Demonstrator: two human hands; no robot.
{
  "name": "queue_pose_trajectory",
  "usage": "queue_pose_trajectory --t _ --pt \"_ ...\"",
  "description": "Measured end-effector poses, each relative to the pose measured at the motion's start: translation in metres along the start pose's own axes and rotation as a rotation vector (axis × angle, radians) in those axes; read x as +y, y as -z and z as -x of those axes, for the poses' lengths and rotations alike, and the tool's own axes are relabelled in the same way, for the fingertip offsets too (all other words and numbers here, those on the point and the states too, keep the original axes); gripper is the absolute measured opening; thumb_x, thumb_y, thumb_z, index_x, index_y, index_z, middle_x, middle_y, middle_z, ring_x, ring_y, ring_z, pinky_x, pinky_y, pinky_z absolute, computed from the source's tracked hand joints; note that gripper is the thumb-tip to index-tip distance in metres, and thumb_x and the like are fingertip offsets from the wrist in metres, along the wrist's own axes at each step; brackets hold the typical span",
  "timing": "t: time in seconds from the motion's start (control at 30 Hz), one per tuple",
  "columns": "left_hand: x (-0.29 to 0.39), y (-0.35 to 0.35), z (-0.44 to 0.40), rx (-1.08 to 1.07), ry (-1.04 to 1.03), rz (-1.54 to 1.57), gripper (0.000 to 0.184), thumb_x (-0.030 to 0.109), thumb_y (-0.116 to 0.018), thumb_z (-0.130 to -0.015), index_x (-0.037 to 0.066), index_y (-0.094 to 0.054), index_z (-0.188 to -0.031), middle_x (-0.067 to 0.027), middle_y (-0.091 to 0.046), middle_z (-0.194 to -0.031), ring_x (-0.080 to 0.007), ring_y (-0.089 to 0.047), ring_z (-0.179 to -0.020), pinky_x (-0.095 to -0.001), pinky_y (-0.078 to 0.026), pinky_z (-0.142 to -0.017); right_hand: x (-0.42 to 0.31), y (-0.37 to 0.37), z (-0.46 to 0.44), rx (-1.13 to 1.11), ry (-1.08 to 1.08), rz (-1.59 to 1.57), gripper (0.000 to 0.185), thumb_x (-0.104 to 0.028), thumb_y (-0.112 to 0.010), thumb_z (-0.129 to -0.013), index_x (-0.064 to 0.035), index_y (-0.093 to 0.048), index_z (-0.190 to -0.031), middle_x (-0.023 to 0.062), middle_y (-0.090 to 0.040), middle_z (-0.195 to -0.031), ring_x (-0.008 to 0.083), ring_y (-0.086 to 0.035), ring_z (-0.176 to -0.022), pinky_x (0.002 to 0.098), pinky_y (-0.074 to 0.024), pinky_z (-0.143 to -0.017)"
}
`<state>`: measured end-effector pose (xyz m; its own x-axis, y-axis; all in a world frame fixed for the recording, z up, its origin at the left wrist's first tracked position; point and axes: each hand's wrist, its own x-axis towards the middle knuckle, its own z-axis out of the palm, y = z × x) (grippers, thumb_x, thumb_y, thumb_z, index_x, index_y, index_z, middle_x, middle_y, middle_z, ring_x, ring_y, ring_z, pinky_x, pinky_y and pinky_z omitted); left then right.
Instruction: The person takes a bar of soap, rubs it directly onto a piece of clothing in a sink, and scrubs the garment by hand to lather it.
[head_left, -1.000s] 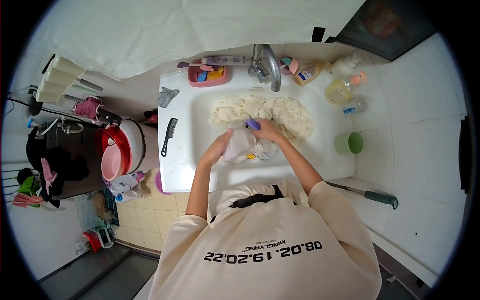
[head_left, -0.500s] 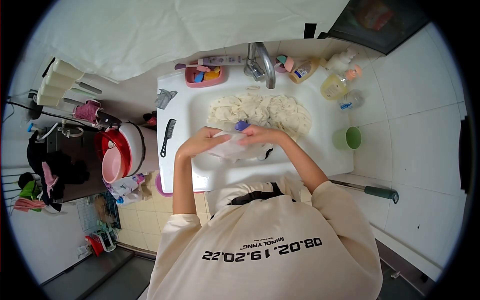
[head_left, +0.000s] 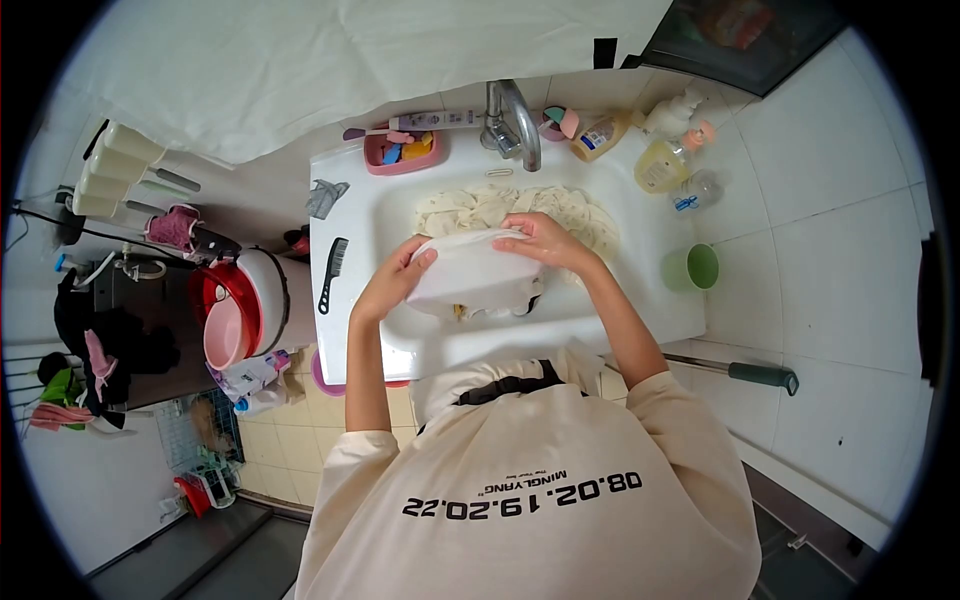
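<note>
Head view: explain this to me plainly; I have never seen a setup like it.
No machine here: a person works bare-handed. The camera sits on their head, looking forward and down, so their cream shirt fills the bottom. The left hand and right hand hold a white cloth between them at the white sink. Cream cloth lies bunched in the sink beyond. On the sink's left side are a black comb and a pink tray of small coloured items; a green cup is at the right.
</note>
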<state>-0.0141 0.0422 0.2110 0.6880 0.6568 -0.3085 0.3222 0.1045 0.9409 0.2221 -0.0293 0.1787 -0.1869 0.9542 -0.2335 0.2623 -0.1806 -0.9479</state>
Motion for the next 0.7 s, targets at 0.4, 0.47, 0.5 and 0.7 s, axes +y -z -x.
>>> queue_pose_trajectory --t 0.4,0.47,0.5,0.7 --pt "0.001 0.040 -0.012 -0.230 0.068 -0.212 0.033 0.026 -0.064 -0.073 -0.001 -0.058 -0.090 0.0012 -0.055 -0.074 -0.0044 -0.046 -0.066 -0.0189 -0.039 -0.059 -0.031 0.012 -0.007 0.252 0.202 -0.076 0.018 -0.020 -0.057 -0.079 -0.0033 -0.053 -0.084 -0.0021 -0.051 -0.074 0.0042 -0.044 -0.070 0.0192 -0.0381 -0.064" --pt "0.008 0.051 -0.010 -0.256 0.060 -0.233 0.031 0.025 -0.063 -0.073 -0.001 -0.059 -0.089 0.0006 -0.056 -0.075 -0.0046 -0.048 -0.069 -0.0195 -0.040 -0.063 -0.052 0.016 0.003 0.307 0.139 -0.072 0.017 -0.020 -0.057 -0.079 -0.0038 -0.053 -0.085 -0.0025 -0.051 -0.075 0.0041 -0.044 -0.070 0.0188 -0.0378 -0.064" --pt "0.005 0.056 -0.012 -0.253 0.060 -0.233 0.031 0.025 -0.063 -0.073 -0.001 -0.059 -0.089 0.0006 -0.056 -0.075 -0.0046 -0.048 -0.069 -0.0195 -0.040 -0.063 -0.058 0.016 0.006 0.358 0.075 -0.069 0.017 -0.019 -0.056 -0.080 -0.0043 -0.053 -0.085 -0.0028 -0.050 -0.075 0.0041 -0.045 -0.071 0.0183 -0.0376 -0.065" --pt "0.001 0.074 -0.019 0.012 -0.140 -0.013 0.025 0.026 -0.052 -0.081 0.002 -0.057 -0.084 0.0049 -0.053 -0.073 -0.0035 -0.044 -0.068 -0.0170 -0.036 -0.064 -0.056 0.034 -0.004 0.541 0.392 0.018 0.020 -0.022 -0.056 -0.080 -0.0025 -0.051 -0.082 -0.0028 -0.048 -0.069 0.0044 -0.041 -0.066 0.0194 -0.0351 -0.061"
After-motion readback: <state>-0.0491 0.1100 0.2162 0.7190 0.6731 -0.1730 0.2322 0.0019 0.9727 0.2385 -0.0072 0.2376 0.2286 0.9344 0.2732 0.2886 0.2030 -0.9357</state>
